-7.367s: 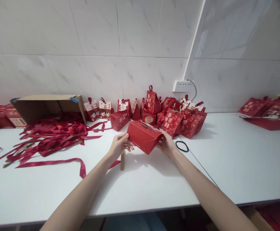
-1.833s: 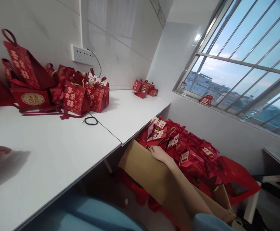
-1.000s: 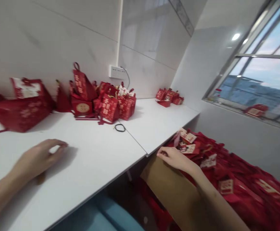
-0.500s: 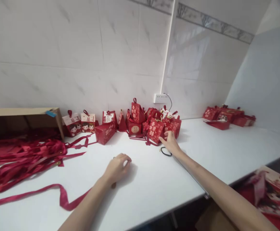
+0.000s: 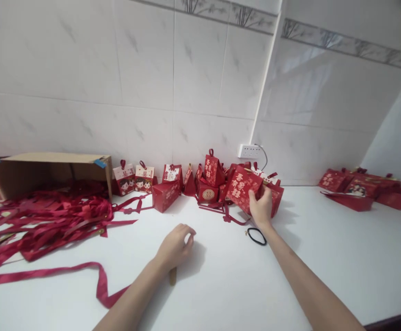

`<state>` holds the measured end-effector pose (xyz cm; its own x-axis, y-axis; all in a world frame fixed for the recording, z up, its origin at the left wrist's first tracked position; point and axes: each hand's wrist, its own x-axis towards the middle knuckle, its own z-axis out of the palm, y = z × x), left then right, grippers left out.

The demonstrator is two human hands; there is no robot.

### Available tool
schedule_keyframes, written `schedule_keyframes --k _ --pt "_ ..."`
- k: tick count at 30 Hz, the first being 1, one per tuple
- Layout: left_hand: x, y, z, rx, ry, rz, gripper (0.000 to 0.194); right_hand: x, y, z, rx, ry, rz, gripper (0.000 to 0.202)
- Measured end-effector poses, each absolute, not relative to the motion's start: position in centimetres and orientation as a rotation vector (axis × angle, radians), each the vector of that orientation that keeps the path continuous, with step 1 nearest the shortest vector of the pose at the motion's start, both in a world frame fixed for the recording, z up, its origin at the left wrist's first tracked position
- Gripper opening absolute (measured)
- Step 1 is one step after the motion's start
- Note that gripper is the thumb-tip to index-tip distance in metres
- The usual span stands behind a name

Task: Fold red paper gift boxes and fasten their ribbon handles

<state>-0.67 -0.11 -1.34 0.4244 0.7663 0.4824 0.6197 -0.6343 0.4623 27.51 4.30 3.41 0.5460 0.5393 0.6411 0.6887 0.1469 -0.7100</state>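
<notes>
A red box with gold characters (image 5: 242, 188) is tilted in the grip of my right hand (image 5: 261, 207), in front of the pile at the wall. Its thumb lies on the near face; the other fingers are partly hidden. My left hand (image 5: 177, 244) hovers over the white table (image 5: 221, 285), fingers curled with a gap between thumb and forefinger, and nothing visible in it. Beside my right wrist lies a black loop (image 5: 256, 236). Under my left wrist is a small brown piece (image 5: 172, 276).
An open cardboard box (image 5: 55, 158) on the left spills red ribbons (image 5: 65, 220). One long ribbon (image 5: 48, 274) runs under my left forearm. Several small boxes (image 5: 214, 170) line the wall; more red boxes (image 5: 364, 184) sit at the far right. A socket (image 5: 249, 151) is on the wall.
My right hand has taken hold of the red box and raised and tilted it. The view has turned right and the scene sits lower. My left hand has hardly changed.
</notes>
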Motion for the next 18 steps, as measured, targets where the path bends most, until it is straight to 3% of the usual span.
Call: schedule_keyframes --k 3,8,11,14,18 --pt "-1.0 0.1 -1.1 2.308 1.284 1.189 0.020 24.8 3.0 4.3 -1.316 -1.125 -0.228 0.045" --pt "-1.0 -0.1 -1.0 2.143 1.314 1.212 0.026 19.7 1.6 3.1 -1.263 -1.259 -0.029 0.044" --pt "-0.5 -0.2 -1.5 2.175 1.158 1.184 0.049 17.5 0.4 1.6 -1.126 -1.526 0.160 0.043" --pt "-0.2 0.0 -1.8 2.185 1.123 1.248 0.068 17.2 -0.8 1.0 -0.901 -1.868 0.365 0.027" --pt "-0.2 0.3 -1.5 2.067 1.289 1.347 0.056 19.2 -0.7 1.1 -0.951 -1.810 0.007 0.019"
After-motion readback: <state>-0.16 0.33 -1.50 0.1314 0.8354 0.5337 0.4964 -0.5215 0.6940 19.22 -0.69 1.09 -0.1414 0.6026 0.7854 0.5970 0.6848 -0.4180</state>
